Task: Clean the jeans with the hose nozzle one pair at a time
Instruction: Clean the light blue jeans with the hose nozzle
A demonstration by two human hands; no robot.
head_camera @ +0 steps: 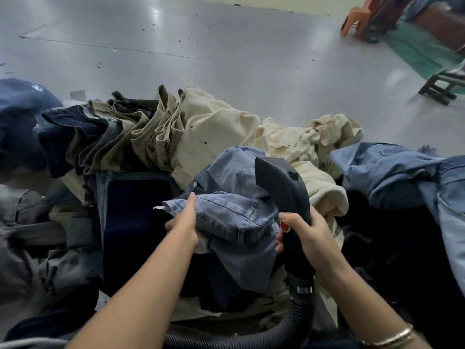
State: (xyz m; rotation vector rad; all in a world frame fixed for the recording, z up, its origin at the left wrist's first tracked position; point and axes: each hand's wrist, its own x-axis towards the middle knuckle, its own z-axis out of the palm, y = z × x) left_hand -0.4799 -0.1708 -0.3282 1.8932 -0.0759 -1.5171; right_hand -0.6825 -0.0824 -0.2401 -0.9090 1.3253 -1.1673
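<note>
While the left hand (185, 224) grips the waistband of the light blue jeans (226, 212), thumb laid along the top and fingers (170, 225) curled underneath, it seems to lift and spread that one pair apart from the heap so the nozzle can reach it alone. Just right of those fingers, the right hand (305, 238) clenches round the handle of the black hose nozzle (281, 182), whose head rises above the denim, with the ribbed hose (251, 336) trailing down toward the wearer. These jeans look faded, soft and crumpled, seams and belt loops showing. Beyond the fingers lie cream trousers (214, 132) and folded dark jeans (75, 132); more blue denim (390, 170) sits well to the right.
</note>
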